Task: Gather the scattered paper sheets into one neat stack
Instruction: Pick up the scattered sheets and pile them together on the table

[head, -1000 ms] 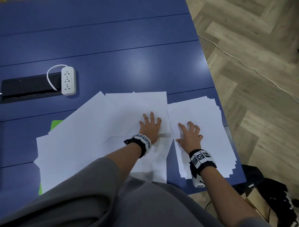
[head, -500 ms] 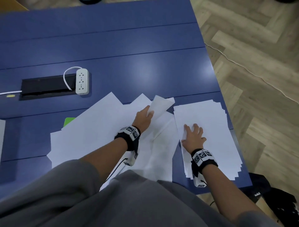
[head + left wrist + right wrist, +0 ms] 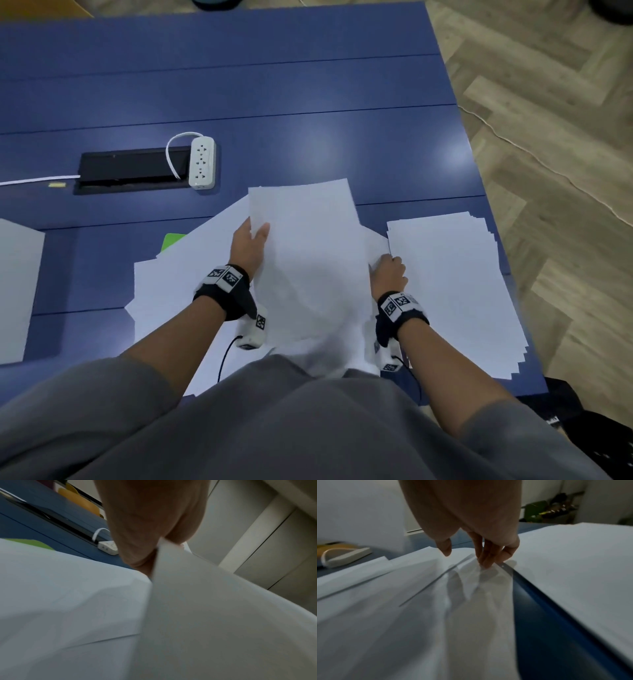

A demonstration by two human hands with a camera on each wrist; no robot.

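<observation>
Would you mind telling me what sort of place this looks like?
Probably an office or meeting room: a large blue table with a built-in cable box, a power strip beside it, loose paper sheets, and wood-pattern flooring.

I am seeing one power strip (image 3: pixel 202 162), one green sheet (image 3: pixel 173 240), two hands, and too many white sheets to count.

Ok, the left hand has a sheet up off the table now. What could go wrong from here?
1. The lifted sheet is held by the left hand at one edge only, so it may bend or crease.
2. The right hand has its fingers on loose sheets near the stack; dragging them could rumple them.
3. The stack sits near the table edge, already fanned; a nudge could push sheets off.
</observation>
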